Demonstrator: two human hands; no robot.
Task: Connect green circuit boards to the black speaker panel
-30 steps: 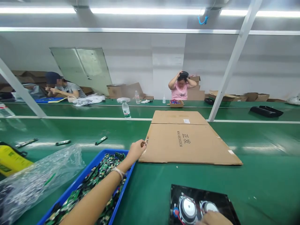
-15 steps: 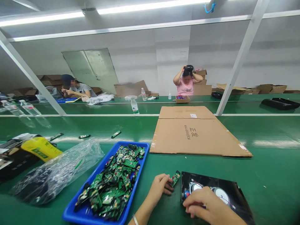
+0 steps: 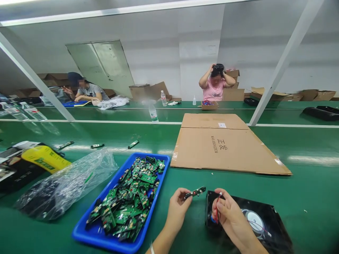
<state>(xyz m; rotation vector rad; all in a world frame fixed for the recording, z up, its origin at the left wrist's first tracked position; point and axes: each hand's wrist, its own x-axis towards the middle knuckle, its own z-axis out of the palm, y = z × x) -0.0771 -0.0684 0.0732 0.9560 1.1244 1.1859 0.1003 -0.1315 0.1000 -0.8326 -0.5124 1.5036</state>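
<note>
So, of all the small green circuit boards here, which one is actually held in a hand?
The narrow circuit board pinched in the left hand, beside the black speaker panel; the others lie in the blue tray or loose on the green belt.

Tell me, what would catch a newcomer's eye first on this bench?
Probably the blue tray at lower left, heaped with small green circuit boards. Just right of it, the left hand pinches one narrow board while the right hand holds a red wire over a black speaker panel. Behind them a flattened cardboard sheet lies on the green bench.
</note>
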